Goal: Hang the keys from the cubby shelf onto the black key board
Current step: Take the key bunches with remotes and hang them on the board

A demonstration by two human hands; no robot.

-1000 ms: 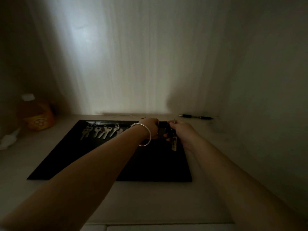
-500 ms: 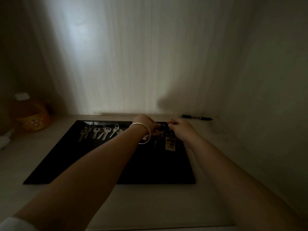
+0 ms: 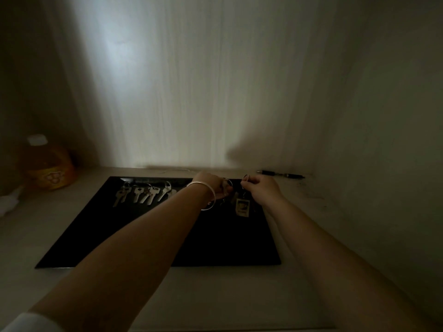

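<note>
Both hands work at the upper right of the black board point(image 3: 153, 236), along its far edge. The right hand point(image 3: 262, 190) pinches a key ring point(image 3: 245, 177) between thumb and finger; a photo tag point(image 3: 242, 207) hangs from it toward frame bottom. The left hand point(image 3: 213, 185) (bracelet point(image 3: 208, 198) at the wrist) is curled around metal just left of the ring; what it holds cannot be told. Hung keys point(image 3: 141, 194) lie further left, long axes toward frame bottom. The right hand is nearer the open hook space.

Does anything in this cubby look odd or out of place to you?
Nothing is spilled or broken. The black key board lies flat on the shelf, not upright. An orange bottle at far left and a pen by the back wall seem unrelated to the keys.
</note>
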